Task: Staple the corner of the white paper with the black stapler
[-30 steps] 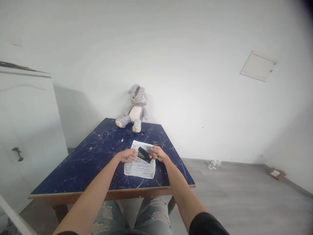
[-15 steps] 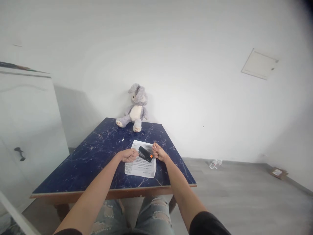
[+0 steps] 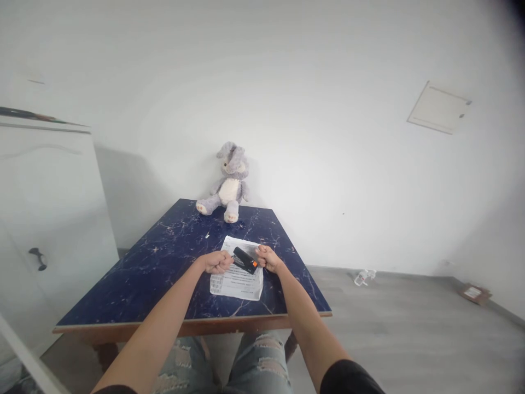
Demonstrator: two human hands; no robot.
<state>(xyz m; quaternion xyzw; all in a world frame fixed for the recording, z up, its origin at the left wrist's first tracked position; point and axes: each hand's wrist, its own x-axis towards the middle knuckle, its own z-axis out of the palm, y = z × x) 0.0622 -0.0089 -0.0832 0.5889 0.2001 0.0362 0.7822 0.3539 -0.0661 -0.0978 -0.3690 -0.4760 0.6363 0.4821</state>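
Observation:
A black stapler (image 3: 245,260) with an orange end hangs just above a printed sheet of paper (image 3: 238,278) on the dark blue marble-patterned table (image 3: 135,279). My left hand (image 3: 217,261) is a closed fist at the stapler's left end. My right hand (image 3: 267,258) is closed at its orange right end. Both hands seem to grip the stapler between them. The paper lies flat under the hands, its far edge showing beyond them.
A grey plush rabbit (image 3: 228,183) sits at the table's far edge against the white wall. A white cabinet (image 3: 45,219) stands to the left. On the grey floor to the right lie a plastic bottle (image 3: 363,277) and a small cardboard box (image 3: 472,293).
Both hands and the stapler stay in nearly the same place over the paper. Only the view has shifted slightly.

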